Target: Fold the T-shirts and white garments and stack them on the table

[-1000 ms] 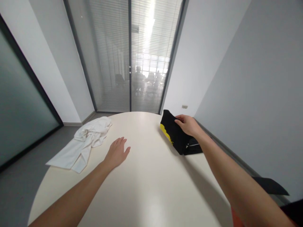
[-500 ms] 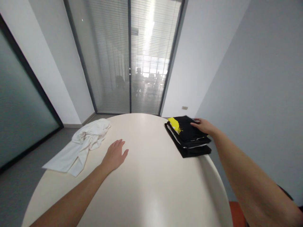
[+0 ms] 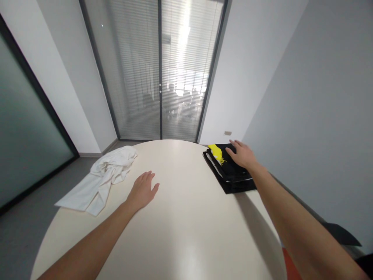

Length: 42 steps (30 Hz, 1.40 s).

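My right hand (image 3: 241, 154) lies with fingers stretched out over the top of a stack of folded black clothes (image 3: 221, 177) on the right side of the table. The uppermost piece carries a yellow print (image 3: 216, 152) at its left corner, and thin white layers show between the folds. On the bare tabletop left of centre, my left hand (image 3: 143, 190) rests palm down, thumb apart, holding nothing. Beyond it to the left, a crumpled white cloth (image 3: 112, 167) drapes over the table's edge; its exact kind cannot be made out.
The round cream table (image 3: 180, 217) fills the lower view. A glass partition with blinds (image 3: 140, 77) stands behind it, a grey wall (image 3: 314, 109) to the right. Something orange (image 3: 291, 266) and a dark object (image 3: 339, 233) show at the lower right.
My right hand has shifted left from the stack's right edge onto its top, which looks flatter. My left hand has stayed in place.
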Each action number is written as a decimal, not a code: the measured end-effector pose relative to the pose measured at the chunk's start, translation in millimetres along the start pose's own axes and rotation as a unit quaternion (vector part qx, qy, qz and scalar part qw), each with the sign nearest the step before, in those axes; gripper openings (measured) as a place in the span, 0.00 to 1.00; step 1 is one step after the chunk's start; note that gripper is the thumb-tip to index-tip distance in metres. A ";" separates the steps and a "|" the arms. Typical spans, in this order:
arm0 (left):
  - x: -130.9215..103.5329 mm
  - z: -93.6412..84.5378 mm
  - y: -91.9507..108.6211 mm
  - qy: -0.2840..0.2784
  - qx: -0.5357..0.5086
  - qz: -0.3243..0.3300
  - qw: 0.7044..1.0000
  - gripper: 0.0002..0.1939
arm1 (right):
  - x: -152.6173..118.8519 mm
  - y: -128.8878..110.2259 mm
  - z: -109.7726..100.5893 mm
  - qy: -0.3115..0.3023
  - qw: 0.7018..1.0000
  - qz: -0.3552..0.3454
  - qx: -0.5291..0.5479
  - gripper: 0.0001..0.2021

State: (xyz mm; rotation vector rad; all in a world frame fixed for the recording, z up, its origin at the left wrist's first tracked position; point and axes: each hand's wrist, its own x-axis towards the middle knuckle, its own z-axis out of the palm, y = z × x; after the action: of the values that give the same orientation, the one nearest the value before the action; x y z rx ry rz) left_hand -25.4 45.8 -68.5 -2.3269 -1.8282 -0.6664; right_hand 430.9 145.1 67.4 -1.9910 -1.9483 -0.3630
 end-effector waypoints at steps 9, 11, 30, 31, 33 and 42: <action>7.3 -27.9 3.6 0.063 0.028 -0.049 0.996 0.23 | -28.2 -39.0 13.9 -0.049 0.998 0.025 -0.016 0.28; 9.0 -43.0 -5.7 0.132 0.069 -0.105 0.983 0.24 | -35.4 -59.3 3.9 0.031 0.999 0.026 0.004 0.23; 18.0 -53.9 9.2 0.138 -0.326 -0.183 0.917 0.24 | -137.4 -171.1 38.0 -0.091 0.929 -0.162 0.320 0.29; 17.0 -54.4 20.2 0.127 -0.381 -0.196 0.895 0.25 | -139.8 -172.4 37.5 -0.106 0.915 -0.163 0.353 0.34; 14.2 -56.8 39.9 0.102 -0.474 -0.222 0.846 0.26 | -143.7 -174.8 36.0 -0.138 0.879 -0.181 0.418 0.42; 8.1 -50.1 44.9 0.049 -0.396 -0.156 0.903 0.24 | -142.3 -178.2 50.9 -0.170 0.812 -0.147 0.539 0.32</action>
State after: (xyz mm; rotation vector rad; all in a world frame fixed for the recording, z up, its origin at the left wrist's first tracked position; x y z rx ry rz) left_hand 4.9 23.6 -12.1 -2.3099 -2.1776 -1.8334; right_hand 246.1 37.5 -26.4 -1.0211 -1.9308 0.9197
